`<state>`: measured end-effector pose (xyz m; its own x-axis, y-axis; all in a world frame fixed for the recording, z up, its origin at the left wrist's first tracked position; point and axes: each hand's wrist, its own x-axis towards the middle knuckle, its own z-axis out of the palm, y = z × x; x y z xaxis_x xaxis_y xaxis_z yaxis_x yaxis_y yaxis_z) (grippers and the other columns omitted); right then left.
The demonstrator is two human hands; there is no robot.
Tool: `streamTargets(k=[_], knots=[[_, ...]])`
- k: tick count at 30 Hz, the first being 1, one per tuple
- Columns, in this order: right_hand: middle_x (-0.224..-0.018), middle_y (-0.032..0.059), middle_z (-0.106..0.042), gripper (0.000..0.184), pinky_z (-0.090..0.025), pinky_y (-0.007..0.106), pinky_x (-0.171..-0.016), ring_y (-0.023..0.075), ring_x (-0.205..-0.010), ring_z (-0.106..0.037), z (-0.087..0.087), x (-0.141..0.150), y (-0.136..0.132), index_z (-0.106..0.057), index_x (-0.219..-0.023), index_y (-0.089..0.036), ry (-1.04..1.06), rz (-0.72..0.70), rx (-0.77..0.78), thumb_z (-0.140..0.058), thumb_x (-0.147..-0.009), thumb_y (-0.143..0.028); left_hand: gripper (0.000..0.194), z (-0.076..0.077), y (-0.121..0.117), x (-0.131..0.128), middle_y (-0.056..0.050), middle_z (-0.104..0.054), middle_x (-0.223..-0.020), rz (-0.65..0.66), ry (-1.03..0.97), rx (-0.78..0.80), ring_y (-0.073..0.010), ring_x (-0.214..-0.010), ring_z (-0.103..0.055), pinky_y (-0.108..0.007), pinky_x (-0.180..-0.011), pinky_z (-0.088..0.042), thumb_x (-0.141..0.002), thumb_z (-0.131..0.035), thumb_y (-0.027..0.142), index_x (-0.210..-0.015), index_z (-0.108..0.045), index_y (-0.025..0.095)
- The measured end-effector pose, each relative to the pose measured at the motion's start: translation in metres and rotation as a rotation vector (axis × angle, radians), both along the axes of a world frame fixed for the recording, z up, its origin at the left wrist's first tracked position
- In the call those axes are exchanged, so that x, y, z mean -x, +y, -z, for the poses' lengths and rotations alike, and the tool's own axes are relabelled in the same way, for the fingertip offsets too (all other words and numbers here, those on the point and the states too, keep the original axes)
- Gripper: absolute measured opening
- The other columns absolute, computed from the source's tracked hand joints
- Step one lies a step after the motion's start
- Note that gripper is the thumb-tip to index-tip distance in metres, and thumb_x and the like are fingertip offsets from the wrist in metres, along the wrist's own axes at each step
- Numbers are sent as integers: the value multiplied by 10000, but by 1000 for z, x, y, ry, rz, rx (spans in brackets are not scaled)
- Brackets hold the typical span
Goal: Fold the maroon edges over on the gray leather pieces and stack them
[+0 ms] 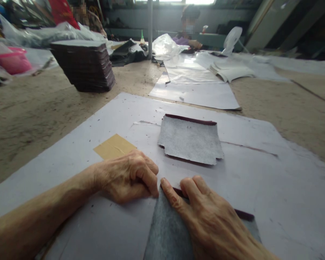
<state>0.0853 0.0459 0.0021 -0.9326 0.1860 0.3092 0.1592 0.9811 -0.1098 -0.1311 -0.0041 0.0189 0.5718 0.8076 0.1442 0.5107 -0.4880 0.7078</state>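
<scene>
A grey-backed panel (166, 231) with a dark maroon folded edge lies at the near edge of the white sheet, partly covered by my right hand (206, 213). My right fingers lie along the folded edge, with the index finger stretched to its far left corner. Beside that corner, my left hand (135, 177) is closed, fingers curled in; whatever its fingertips grip is hidden. A second grey panel (191, 139), with a maroon strip folded along its far side and notched near corners, rests flat beyond my hands. A tan square (115, 146) sits just behind my left hand.
The white sheet (78, 155) covers the near table. A tall stack of dark maroon pieces (83, 66) stands at back left. Farther off are more white sheets (195, 95), a pink basin (12, 61), clear plastic and a metal post (150, 32). Two people are across the table.
</scene>
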Motion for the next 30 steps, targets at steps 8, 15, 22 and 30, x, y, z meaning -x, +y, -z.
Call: streamTargets(k=[8,15,22,30], knots=[[-743,77,-488,532,-414,251,-455,164,-608,-471,3,-1,-1,-502,-1201,-168,118,76,60,-347,-712,-29,207,1,-1,0,-12,-508,-572,-7,57,2,-116,-552,-497,-230,-530,-385,-693,-450,68,-686,-630,169],[-807,75,-538,127,-429,330,-632,196,-745,-494,-1,-14,6,-579,-861,-141,293,254,119,-465,-807,-151,144,-3,-1,-1,-7,-514,-603,-76,-55,95,-103,-555,-483,-219,-525,-376,-719,-511,145,-719,-654,162],[-723,56,-507,107,-383,302,-612,179,-695,-453,6,-14,0,-487,-701,-154,238,297,263,-421,-774,-114,203,5,0,-24,-28,-569,-839,-323,5,-23,-115,-713,-536,-226,-650,-416,-813,-543,321,-943,-611,182],[-573,4,-513,128,-318,226,-504,132,-539,-476,11,-14,14,-485,-596,-172,177,338,114,-491,-719,-137,221,15,2,-28,1,-529,-600,-239,76,-396,-101,-555,-529,-188,-508,-376,-871,-390,214,-714,-541,175]])
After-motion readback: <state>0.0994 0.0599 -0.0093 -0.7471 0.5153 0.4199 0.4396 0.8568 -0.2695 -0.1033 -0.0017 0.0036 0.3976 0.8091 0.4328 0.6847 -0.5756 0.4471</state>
